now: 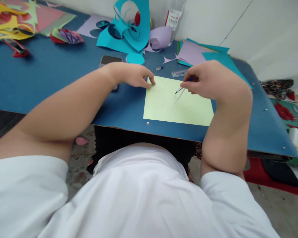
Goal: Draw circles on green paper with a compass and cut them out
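Your right thumb and fingers are pinched together on the slim drawing compass [179,90], its two legs slightly spread and angled down toward the pale green sheet [178,110]. Your left thumb and forefinger are a little parted, grasping nothing, their tips resting at the sheet's upper left corner. The sheet lies flat on the blue table [52,79], near the edge in front of you. The picture is too soft to say whether the compass tips touch it.

One faint circle [158,100] shows on its left part; the right part looks bare and its edges look uncut, so I judge the work on this sheet to be at an early point. Cut discs [135,59] lie farther back, beside holed teal paper [124,41].

Your right hand [208,81] arches over the sheet, wrist bent sharply inward, forearm rising from your sleeve. Your left hand [137,75] reaches in from the left, palm low, its forearm slanting across the table and partly covering the phone [110,60]. Just beyond the sheet lies a clear ruler [178,73], near the stacked coloured paper [192,53].
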A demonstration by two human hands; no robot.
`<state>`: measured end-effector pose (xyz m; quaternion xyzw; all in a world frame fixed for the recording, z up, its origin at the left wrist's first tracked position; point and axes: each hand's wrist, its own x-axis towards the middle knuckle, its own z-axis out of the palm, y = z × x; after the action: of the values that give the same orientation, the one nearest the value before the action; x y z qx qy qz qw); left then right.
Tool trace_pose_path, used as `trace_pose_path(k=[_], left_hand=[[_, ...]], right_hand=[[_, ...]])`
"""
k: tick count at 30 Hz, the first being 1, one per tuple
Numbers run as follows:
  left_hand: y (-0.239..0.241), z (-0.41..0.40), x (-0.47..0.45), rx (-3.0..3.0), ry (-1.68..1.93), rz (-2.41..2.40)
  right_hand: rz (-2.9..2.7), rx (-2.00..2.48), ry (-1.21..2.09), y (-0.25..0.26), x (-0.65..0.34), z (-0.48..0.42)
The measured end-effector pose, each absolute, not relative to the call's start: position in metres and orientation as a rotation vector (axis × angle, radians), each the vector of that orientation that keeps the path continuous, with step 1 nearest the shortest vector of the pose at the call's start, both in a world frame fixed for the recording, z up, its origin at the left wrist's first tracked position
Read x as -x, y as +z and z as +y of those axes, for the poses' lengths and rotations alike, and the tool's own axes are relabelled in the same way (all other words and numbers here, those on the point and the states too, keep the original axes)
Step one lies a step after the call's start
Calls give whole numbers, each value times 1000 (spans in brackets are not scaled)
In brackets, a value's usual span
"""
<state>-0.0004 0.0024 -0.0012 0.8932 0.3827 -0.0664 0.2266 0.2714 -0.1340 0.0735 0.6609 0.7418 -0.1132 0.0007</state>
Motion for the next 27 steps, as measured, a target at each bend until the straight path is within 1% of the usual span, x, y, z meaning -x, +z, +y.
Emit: trace_pose_path(k=[4,13,19,27], left_hand=[[-2,3,0,-2464,-191,1067],[-1,1,0,-2503,-170,1061],[-1,1,0,-2459,-181,1080],[-1,1,-1,-2452,-175,1073]], right_hand=[[2355,-2061,-359,71,-276,-132],[2205,-2161,-371,78,-263,-139],[2319,-2095,-354,74,-269,-138],[2292,-2124,-317,69,-271,-131]])
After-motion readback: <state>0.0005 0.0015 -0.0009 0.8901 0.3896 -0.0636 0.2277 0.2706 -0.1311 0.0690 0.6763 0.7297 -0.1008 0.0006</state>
